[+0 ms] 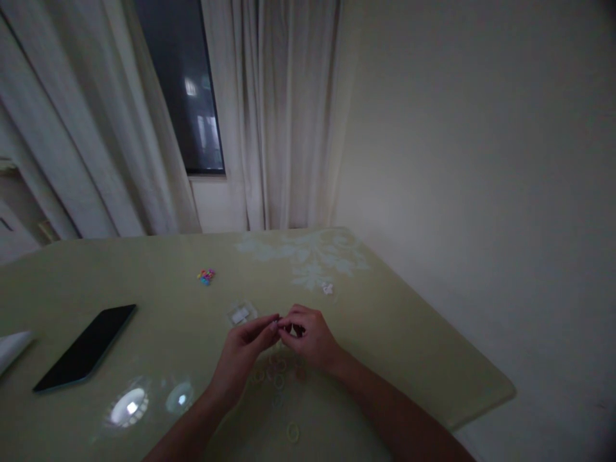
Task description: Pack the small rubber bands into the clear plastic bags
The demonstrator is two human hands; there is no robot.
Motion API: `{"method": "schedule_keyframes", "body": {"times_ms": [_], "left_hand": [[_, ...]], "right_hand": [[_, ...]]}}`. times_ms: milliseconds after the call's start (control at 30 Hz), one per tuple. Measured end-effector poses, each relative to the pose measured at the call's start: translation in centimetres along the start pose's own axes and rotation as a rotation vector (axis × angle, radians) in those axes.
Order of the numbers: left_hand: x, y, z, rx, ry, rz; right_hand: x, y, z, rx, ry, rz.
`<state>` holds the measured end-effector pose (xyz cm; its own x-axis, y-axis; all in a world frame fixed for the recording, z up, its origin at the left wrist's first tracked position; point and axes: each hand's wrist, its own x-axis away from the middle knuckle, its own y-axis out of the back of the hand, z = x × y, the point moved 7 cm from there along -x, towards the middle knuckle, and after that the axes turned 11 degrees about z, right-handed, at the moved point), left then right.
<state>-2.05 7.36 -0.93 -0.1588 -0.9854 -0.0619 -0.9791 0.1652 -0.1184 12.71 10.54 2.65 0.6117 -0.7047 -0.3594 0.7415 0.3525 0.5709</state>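
My left hand point(245, 350) and my right hand point(308, 333) meet over the table, fingertips pinched together. Between them is something small that I cannot make out. Several small rings point(279, 366) lie on the table under and between my hands, and one pale ring point(292, 432) sits nearer to me. Just beyond my left hand is a small clear packet point(240, 314) with a white label. A little pile of multicoloured pieces point(206, 276) lies farther back on the left. Some small whitish pieces point(328, 289) rest beyond my right hand.
A black tablet point(89, 346) lies on the left of the pale green table point(158, 276), with a white object point(13, 348) at the far left edge. Curtains and a dark window stand behind. A wall runs along the right side.
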Motion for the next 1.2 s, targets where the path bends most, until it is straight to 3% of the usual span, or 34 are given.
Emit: {"method": "schedule_keyframes", "body": {"times_ms": [67,133,267,333,400,533,800,933,1200], "left_hand": [[-0.4,0.6,-0.6,-0.071,-0.013,0.019],[-0.9,2.6,-1.5,-0.232,-0.049,-0.014],[-1.4,8.2,-3.0,-0.928,-0.174,-0.261],[-1.9,9.6,-2.0,-1.148,-0.161,-0.246],[-2.4,10.2,-0.5,-1.202,-0.092,-0.192],[-2.9,8.6,1.0,-1.103,-0.046,-0.085],[-2.4,4.0,0.6,-0.872,-0.156,0.089],[-2.2,3.4,0.1,-0.758,-0.173,0.099],[-2.4,3.5,0.3,-0.669,-0.154,0.111]], "right_hand": [[-0.1,-0.1,-0.2,0.0,0.0,0.01],[-0.2,0.1,-0.5,-0.001,-0.002,-0.002],[-0.9,1.2,-1.0,0.032,-0.02,-0.024],[-1.4,1.7,-0.9,0.077,-0.029,0.017],[-2.1,2.0,-0.4,0.156,-0.04,0.078],[-3.7,1.7,0.9,0.373,-0.061,0.226],[-7.8,-2.3,0.7,0.693,-0.016,0.513],[-8.8,-4.0,0.0,0.787,-0.043,0.653],[-10.4,-5.5,-0.2,0.848,-0.042,0.751]]}}
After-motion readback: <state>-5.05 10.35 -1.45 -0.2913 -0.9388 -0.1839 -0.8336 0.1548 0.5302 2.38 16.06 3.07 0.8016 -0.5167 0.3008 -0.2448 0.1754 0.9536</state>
